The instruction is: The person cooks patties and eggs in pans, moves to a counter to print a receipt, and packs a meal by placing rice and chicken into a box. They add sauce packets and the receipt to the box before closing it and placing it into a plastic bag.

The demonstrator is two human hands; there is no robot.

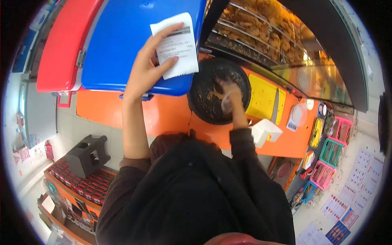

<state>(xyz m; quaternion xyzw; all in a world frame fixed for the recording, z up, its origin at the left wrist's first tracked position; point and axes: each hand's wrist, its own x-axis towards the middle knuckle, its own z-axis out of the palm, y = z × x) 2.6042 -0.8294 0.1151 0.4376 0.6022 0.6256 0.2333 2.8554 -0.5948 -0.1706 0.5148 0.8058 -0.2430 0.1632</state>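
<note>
the left hand (149, 73) holds a white receipt (181, 51) over the blue lid (118, 45), its printed face up. the thumb and one finger lie spread across that face, gripping the paper near its left side; the hold of the other fingers is partly hidden. the receipt reaches past the lid's right edge, close to the pan (204, 108).

the right hand (232, 92) is down in the round black pan, on its right side, among brown crumbs (212, 96). something clear, like thin plastic, shows at the hand. the fingers are blurred, so i cannot tell whether they are open or closed on anything.

the pan sits on the orange table (163, 118), just right of the blue lid. right of it lies a yellow board (259, 96) with a knife (275, 104) on it, and nearer the body stands a white box (261, 132), beside the right sleeve (241, 141). beyond the pan and board is a glass case (306, 77) with racks of browned food (271, 36). a red lid (65, 45) is left of the blue one.
</note>
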